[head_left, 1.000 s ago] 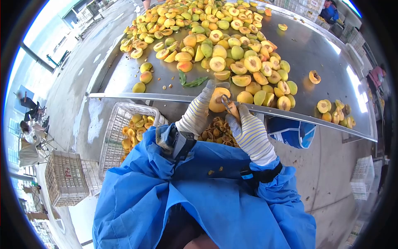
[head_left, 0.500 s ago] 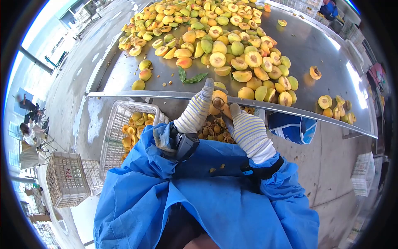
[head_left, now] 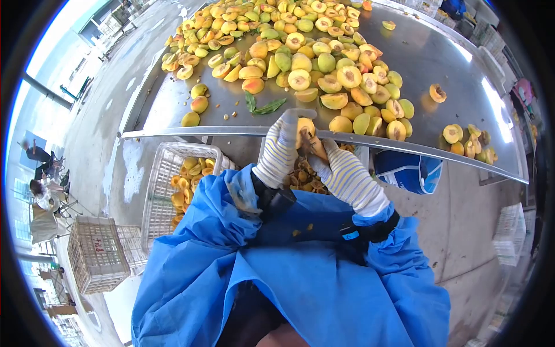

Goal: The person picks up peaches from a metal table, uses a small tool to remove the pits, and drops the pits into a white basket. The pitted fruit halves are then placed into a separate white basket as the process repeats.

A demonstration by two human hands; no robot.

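My left hand (head_left: 277, 151), in a striped knit glove, is closed round a yellow peach half (head_left: 304, 125) just over the table's front edge. My right hand (head_left: 351, 180), gloved alike, grips the brown handle of a small pitting tool (head_left: 317, 149). The tool's working end is at the peach half's cut face, partly hidden by the fruit and fingers. Beyond the hands, a large heap of halved peaches (head_left: 300, 80) covers much of the metal table (head_left: 428, 121). Two green leaves (head_left: 269, 107) lie near its front edge.
Left below the table, a white plastic crate (head_left: 155, 194) holds peach halves. Pitted-looking pieces (head_left: 303, 176) lie in a container under my hands. A blue and white bag (head_left: 407, 172) hangs or stands at the right. Stacked crates (head_left: 97, 254) and seated people (head_left: 43, 159) are farther left.
The left hand has turned, tilting the peach half's cut face toward the right. The tool's ring, visible earlier over the fruit, is now mostly hidden. The right hand has shifted slightly.
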